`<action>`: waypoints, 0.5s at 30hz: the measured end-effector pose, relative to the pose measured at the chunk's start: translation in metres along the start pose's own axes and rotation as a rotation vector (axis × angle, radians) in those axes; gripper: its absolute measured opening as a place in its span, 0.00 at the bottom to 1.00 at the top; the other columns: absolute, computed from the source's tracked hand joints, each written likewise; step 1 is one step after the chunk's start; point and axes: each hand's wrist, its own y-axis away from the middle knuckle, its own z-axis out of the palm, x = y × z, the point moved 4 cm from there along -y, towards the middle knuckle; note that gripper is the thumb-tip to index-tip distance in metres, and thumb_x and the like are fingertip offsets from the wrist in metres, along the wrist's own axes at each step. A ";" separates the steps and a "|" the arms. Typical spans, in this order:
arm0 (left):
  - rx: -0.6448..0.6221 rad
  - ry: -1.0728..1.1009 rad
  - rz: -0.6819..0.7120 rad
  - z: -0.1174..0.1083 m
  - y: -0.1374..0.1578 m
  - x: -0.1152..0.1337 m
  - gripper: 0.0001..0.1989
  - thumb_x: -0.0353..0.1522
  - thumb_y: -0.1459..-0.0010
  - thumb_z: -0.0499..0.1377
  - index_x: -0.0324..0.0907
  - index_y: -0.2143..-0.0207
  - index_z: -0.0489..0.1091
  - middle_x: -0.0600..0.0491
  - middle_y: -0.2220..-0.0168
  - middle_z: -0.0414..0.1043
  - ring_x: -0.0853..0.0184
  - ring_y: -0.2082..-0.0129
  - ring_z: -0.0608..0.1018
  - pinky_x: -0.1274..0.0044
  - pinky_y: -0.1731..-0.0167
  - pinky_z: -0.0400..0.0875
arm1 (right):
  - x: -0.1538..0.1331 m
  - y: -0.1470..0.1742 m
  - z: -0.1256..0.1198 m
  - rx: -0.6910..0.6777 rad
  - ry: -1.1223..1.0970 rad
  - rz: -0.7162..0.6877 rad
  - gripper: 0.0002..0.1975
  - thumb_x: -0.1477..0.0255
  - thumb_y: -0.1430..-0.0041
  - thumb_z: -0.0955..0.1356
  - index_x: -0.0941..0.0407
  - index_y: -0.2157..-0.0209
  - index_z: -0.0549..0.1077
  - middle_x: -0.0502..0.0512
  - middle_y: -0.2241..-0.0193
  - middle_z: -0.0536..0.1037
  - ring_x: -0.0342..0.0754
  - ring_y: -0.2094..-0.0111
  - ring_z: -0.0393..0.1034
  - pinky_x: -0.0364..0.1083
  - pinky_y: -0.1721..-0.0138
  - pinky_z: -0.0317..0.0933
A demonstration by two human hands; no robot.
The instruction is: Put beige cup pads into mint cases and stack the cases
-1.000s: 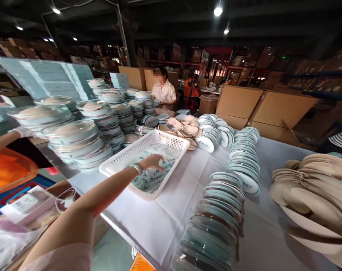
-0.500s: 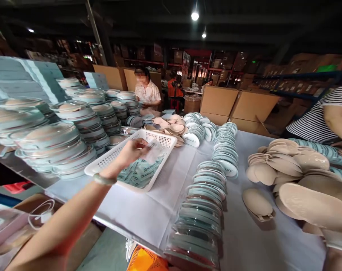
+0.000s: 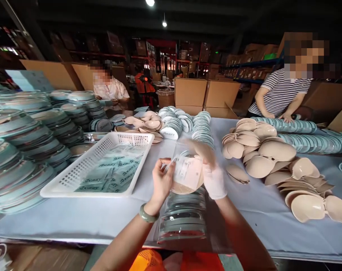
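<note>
While left hand (image 3: 161,180) fingers pinch one packet (image 3: 187,174); gloved right hand (image 3: 212,177) grips it.

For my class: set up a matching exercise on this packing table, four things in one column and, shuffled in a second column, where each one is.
1. white basket
2. clear packet
3. beige cups
4. green bangle

a. on the left wrist
b. heaped on the table's right side
c. between left hand and right hand
d. left on the table, holding printed sachets

Pairs: 1-d, 2-c, 3-b, 4-a
</note>
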 end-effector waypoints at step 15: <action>-0.797 -0.231 -0.093 -0.041 0.066 0.013 0.53 0.47 0.46 0.69 0.57 0.26 0.42 0.46 0.25 0.45 0.43 0.28 0.57 0.52 0.34 0.62 | 0.002 0.046 -0.035 -0.093 0.393 -0.229 0.16 0.67 0.32 0.62 0.57 0.49 0.74 0.59 0.61 0.82 0.51 0.62 0.80 0.46 0.62 0.75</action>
